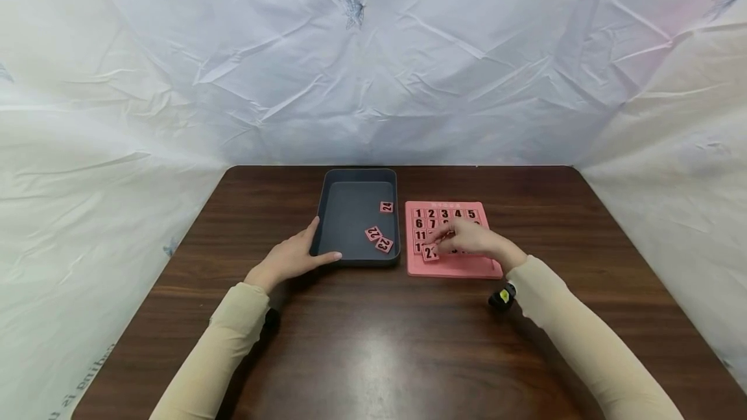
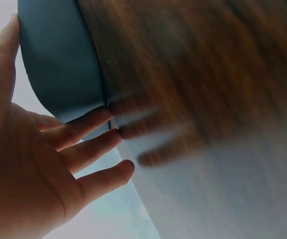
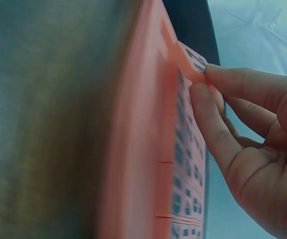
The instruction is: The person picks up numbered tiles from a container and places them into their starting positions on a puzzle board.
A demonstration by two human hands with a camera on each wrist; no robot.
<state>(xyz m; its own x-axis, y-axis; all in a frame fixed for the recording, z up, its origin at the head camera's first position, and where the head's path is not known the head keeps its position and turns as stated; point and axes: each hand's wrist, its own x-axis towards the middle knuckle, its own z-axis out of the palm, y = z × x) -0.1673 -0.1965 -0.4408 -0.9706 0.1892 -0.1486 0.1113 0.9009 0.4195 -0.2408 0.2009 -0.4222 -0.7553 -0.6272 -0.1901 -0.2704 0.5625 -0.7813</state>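
Note:
My right hand (image 1: pixel 467 237) pinches a pink number tile (image 1: pixel 430 252) marked 21 between thumb and fingers. It holds the tile over the lower left of a pink number board (image 1: pixel 455 269), where rows of numbered tiles sit. In the right wrist view the pinched tile (image 3: pixel 192 63) is tilted above the board's edge. My left hand (image 1: pixel 292 256) rests spread at the near left corner of a dark grey tray (image 1: pixel 356 212), its thumb along the front rim. The left wrist view shows straight fingers touching the tray's side (image 2: pixel 59 59).
Inside the tray lie tiles 22 (image 1: pixel 373 233), 23 (image 1: pixel 384 245) and 24 (image 1: pixel 387 207). Tray and board stand side by side on a dark wooden table (image 1: pixel 373 329). White printed sheeting (image 1: pixel 373 83) hangs behind and at the sides.

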